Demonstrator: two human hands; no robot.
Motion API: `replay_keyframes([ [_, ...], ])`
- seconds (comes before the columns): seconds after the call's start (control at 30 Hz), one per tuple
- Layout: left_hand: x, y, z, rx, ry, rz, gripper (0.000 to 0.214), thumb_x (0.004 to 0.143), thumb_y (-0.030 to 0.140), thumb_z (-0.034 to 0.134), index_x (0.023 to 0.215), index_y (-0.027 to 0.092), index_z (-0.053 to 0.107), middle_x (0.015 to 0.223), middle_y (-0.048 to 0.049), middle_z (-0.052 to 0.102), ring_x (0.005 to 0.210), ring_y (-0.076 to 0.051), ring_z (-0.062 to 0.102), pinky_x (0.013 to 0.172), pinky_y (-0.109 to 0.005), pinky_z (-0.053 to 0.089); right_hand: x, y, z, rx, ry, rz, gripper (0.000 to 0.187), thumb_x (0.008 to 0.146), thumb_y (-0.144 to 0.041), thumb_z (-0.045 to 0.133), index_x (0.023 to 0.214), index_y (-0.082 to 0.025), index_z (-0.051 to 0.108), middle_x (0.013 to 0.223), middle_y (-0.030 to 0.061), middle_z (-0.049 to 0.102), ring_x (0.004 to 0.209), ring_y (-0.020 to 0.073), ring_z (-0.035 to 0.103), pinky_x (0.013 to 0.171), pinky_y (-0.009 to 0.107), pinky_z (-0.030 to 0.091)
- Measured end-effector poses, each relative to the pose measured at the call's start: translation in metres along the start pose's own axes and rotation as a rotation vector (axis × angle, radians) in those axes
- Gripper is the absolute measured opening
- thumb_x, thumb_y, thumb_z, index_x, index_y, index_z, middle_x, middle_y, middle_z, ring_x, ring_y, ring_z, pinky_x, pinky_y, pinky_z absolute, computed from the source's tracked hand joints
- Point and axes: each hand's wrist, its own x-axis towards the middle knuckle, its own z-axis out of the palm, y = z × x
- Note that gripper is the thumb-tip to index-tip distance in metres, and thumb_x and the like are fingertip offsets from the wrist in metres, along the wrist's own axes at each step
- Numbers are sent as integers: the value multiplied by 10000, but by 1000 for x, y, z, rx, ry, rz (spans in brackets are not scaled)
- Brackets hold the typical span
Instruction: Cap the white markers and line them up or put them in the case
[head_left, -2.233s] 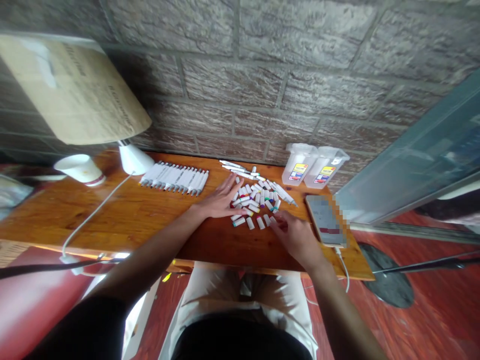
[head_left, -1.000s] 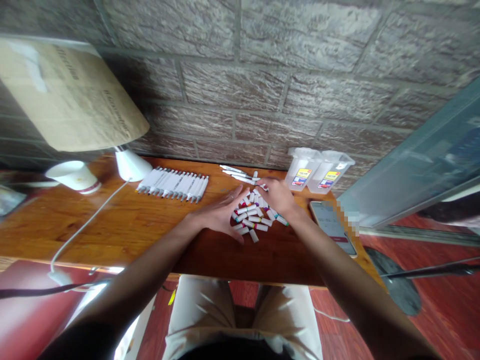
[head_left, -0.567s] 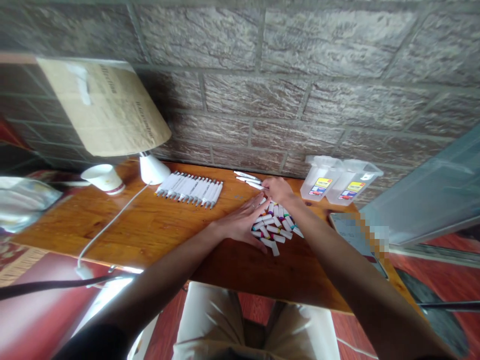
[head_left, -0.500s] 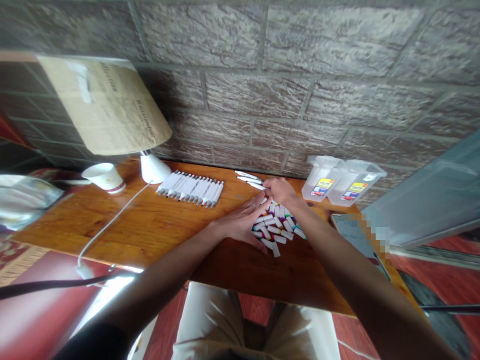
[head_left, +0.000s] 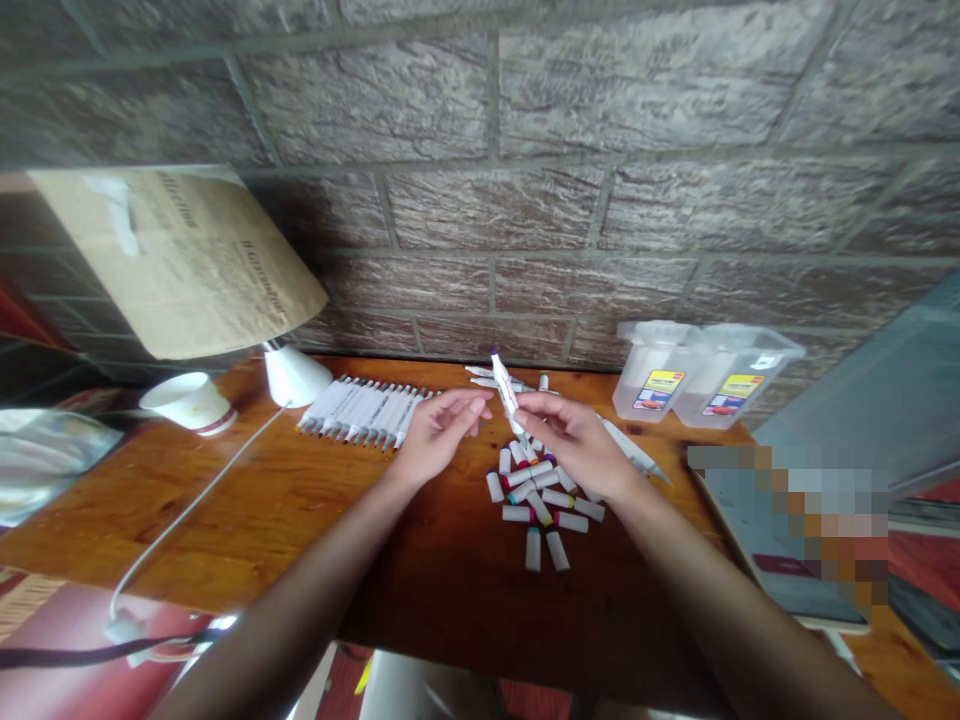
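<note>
A white marker (head_left: 504, 390) stands nearly upright over the table, its dark purple tip pointing up. My right hand (head_left: 570, 435) is closed on it, gripping the lower part between thumb and fingers. To its left, my left hand (head_left: 442, 430) has its fingers loosely bent and apart, with nothing visible in them, close to the marker but not touching it. Below the hands lies a loose heap of white marker caps (head_left: 541, 507) with coloured ends. Behind the held marker, a few more white markers (head_left: 484, 378) lie near the wall.
A row of uncapped markers (head_left: 367, 412) lies left of my hands, beside a lamp (head_left: 296, 375) and a paper cup (head_left: 191, 403). Two clear plastic containers (head_left: 652, 370) stand at the back right. A tablet-like device (head_left: 780, 560) rests at the right edge.
My right hand has lifted a marker from the back of the table. My left hand has come off the cap heap, moving left and up. The view has shifted.
</note>
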Motion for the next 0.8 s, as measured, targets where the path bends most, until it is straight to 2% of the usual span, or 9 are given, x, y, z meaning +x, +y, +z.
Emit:
replay_keyframes([
  [0.1,0,3,2,-122,-12,-47,368,799,490,791,980,169,778,743,-27,721,558,-94,533,567,-247,450,-2,1,9,101,-58,4,290,931,-421,647,1124,-233,757,1144,34,761,1079,201,683,1015,350,504],
  [0.27,-2,10,4,-83,-34,-87,319,748,469,838,855,173,786,600,26,598,540,-80,471,553,-233,400,-4,4,21,192,-142,-4,292,942,-439,640,1127,-244,754,1159,32,760,1128,199,679,1059,360,495],
  [0.37,-2,12,2,-57,-39,-97,334,706,480,861,764,169,754,620,18,615,563,-91,497,580,-242,425,-7,9,27,215,-126,2,275,941,-421,639,1117,-234,736,1116,31,765,1094,187,693,1033,341,506],
  [0.53,-2,10,1,-33,-75,-120,381,651,440,898,627,169,631,640,7,633,611,-112,552,613,-250,456,-12,15,32,199,-83,22,250,873,-377,730,1053,-204,729,1034,34,766,973,178,709,897,295,547],
  [0.67,-3,9,1,-51,-107,-127,411,632,434,910,613,168,597,622,15,608,585,-102,527,581,-238,438,-13,12,29,205,-98,23,231,888,-387,712,1023,-201,740,1009,33,770,944,175,713,876,291,554],
  [0.8,-3,3,-4,-74,-131,-156,342,740,486,838,768,164,728,621,10,607,569,-97,511,563,-231,419,-13,5,27,276,-173,32,265,930,-406,670,1104,-218,740,1117,41,772,1037,178,710,968,313,535],
])
